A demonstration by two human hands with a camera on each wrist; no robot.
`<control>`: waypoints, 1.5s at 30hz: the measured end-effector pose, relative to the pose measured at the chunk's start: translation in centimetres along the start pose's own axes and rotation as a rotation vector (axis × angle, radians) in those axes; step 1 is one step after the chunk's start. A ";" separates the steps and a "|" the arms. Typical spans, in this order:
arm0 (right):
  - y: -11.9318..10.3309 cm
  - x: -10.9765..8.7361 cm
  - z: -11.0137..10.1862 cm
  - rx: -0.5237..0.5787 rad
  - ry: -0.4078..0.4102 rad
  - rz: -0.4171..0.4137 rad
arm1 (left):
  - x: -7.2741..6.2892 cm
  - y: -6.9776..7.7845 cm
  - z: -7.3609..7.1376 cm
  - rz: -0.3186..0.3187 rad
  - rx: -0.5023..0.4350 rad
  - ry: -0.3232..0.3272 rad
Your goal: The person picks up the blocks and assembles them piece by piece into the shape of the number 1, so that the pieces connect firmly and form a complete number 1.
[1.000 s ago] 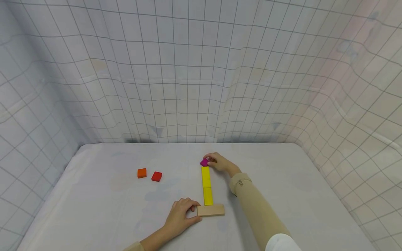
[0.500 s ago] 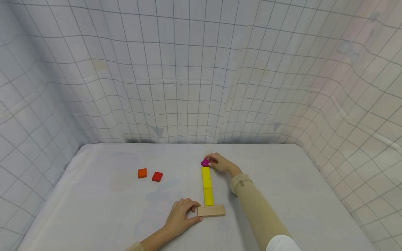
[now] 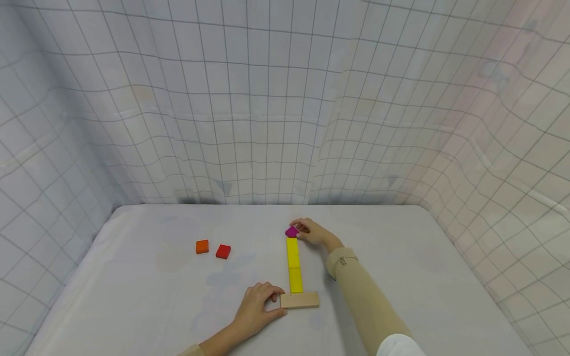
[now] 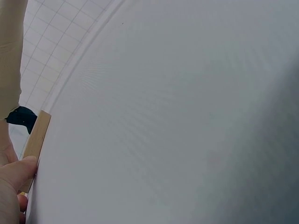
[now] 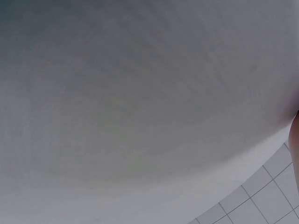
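Observation:
My left hand (image 3: pixel 258 309) pinches the left end of a plain wooden block (image 3: pixel 300 300), thumb on its near side and fingers on its far side. Two yellow blocks (image 3: pixel 294 264) lie end to end in a line running away from the wooden block. At the far end of that line sits a small purple angular block (image 3: pixel 291 232), which my right hand (image 3: pixel 313 232) pinches from the right. In the left wrist view the thumb (image 4: pixel 23 170) presses along the wooden block. The right wrist view shows mostly white cloth and only a sliver of the hand.
An orange block (image 3: pixel 202 246) and a red block (image 3: pixel 223 251) lie apart on the left of the white-covered table (image 3: pixel 142 296). Gridded white curtains (image 3: pixel 267 99) hang behind the table and along both sides.

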State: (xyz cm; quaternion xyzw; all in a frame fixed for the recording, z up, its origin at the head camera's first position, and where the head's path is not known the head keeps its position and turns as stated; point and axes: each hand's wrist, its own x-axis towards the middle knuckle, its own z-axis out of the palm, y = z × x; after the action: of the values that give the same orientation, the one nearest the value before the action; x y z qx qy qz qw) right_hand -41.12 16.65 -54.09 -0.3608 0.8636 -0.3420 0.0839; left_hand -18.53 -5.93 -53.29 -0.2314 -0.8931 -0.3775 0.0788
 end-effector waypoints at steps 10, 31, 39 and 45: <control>3.7 0.9 1.4 0.017 0.033 -0.011 | -0.1 0.2 -0.1 -0.010 -0.008 -0.011; -6.1 -1.2 -1.3 0.005 -0.003 0.176 | -0.1 -0.2 0.0 -0.037 -0.171 0.058; -5.9 -1.2 -1.2 0.001 0.005 0.174 | 0.1 0.9 -0.7 0.052 -0.354 0.270; -5.7 -1.0 -1.2 0.020 0.001 0.202 | 0.7 0.5 -2.4 -0.091 -0.320 0.270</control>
State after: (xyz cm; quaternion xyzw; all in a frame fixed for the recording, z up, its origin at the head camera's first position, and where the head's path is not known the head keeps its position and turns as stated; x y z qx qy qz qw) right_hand -37.59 15.07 -49.57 -0.2708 0.8922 -0.3405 0.1210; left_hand -18.97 -7.05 -51.10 -0.1474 -0.8127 -0.5453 0.1430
